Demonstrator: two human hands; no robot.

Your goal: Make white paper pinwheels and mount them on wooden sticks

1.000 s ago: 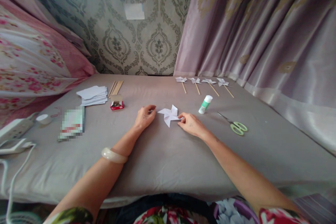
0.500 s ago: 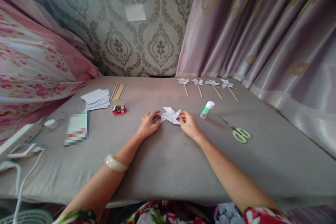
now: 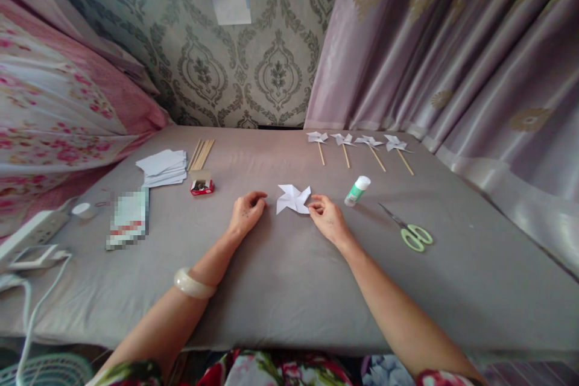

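Note:
A white folded paper pinwheel (image 3: 293, 199) without a stick lies on the grey cloth in front of me. My right hand (image 3: 326, 217) is at its right side, thumb and fingertips closed on the edge of a blade. To the left of the pinwheel, a small gap away, my left hand (image 3: 246, 214) rests just over the cloth. Its fingers are loosely curved and apart, with nothing in them. A glue stick (image 3: 357, 190) with a white cap stands to the right of my right hand. Farther right lie scissors (image 3: 409, 230) with light green handles.
Several finished pinwheels on sticks (image 3: 371, 143) lie in a row at the back right. At the left are a stack of white paper (image 3: 163, 167), wooden sticks (image 3: 202, 155), a small red box (image 3: 201, 186), a blurred packet (image 3: 129, 217) and a power strip (image 3: 34, 240).
My left hand has let go of the pinwheel and moved left, away from it. My right hand stays at the right blade. The view has shifted slightly.

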